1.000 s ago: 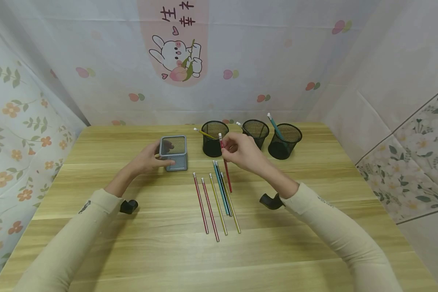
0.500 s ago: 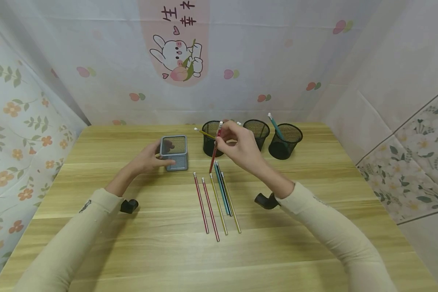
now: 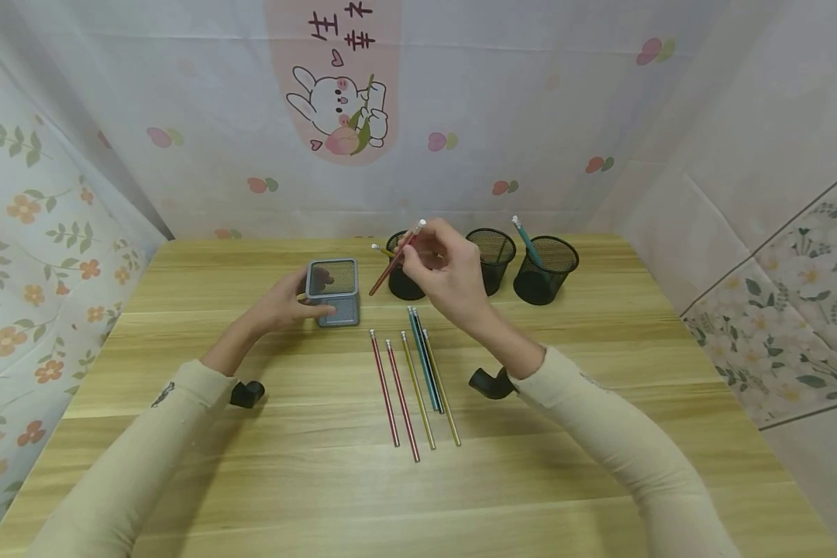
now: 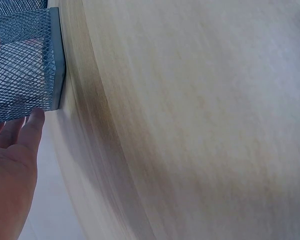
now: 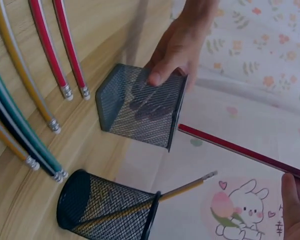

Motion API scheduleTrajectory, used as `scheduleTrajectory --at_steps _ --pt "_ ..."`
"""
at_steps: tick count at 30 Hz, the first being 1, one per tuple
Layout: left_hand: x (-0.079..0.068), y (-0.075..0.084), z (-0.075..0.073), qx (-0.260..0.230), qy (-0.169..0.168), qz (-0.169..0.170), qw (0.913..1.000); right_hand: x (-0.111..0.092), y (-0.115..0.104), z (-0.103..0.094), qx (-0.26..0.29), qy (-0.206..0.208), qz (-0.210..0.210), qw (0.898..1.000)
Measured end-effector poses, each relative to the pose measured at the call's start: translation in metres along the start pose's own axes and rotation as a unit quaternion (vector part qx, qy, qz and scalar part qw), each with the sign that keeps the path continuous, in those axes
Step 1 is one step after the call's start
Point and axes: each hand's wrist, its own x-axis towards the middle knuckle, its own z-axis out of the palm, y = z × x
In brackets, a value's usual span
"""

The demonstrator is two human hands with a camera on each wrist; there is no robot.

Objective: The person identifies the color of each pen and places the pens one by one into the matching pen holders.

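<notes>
My left hand [image 3: 282, 304] holds a grey square mesh pen holder [image 3: 347, 311] standing on the table, thumb on its front and fingers around the far side. The left wrist view shows part of the holder's mesh [image 4: 20, 70] with fingers against it. My right hand [image 3: 453, 271] pinches a red pencil [image 3: 389, 273] near its white eraser, in the air. The pencil slants, its eraserless end pointing down left toward the square holder; in the right wrist view that end of the red pencil [image 5: 230, 145] appears close to the holder's rim, apart from it.
Three round black mesh cups stand behind: the left cup [image 3: 406, 288] with a yellow pencil, a middle cup [image 3: 495, 267] partly hidden by my hand, and a right cup [image 3: 540, 283] with a teal pencil [image 3: 526, 240]. Several pencils lie in front, including a red pencil [image 3: 401, 399].
My right hand has moved up and left with the red pencil, which has swung from near upright to slanting toward the square holder. The left hand has stayed put.
</notes>
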Motion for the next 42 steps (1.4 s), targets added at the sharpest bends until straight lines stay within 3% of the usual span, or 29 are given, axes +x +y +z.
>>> scheduleTrajectory --at_steps 15,24,32,37,42 --pt "0.000 -0.001 0.000 -0.001 -0.002 0.007 1.0000 0.002 0.011 0.026 0.037 0.017 -0.062 0.997" --pt "0.001 -0.002 0.001 -0.002 0.001 0.009 1.0000 -0.011 0.025 0.038 -0.005 -0.013 -0.004 1.000" --pt "0.001 -0.002 0.001 -0.003 0.001 0.004 1.0000 -0.018 0.037 0.050 -0.025 -0.037 0.013 0.999" --pt "0.001 -0.002 0.001 0.000 -0.001 0.004 1.0000 -0.023 0.056 0.057 -0.032 -0.049 0.022 0.998" --pt "0.001 -0.002 0.001 -0.005 0.002 0.008 0.9999 -0.028 0.079 0.062 -0.055 -0.069 0.056 0.995"
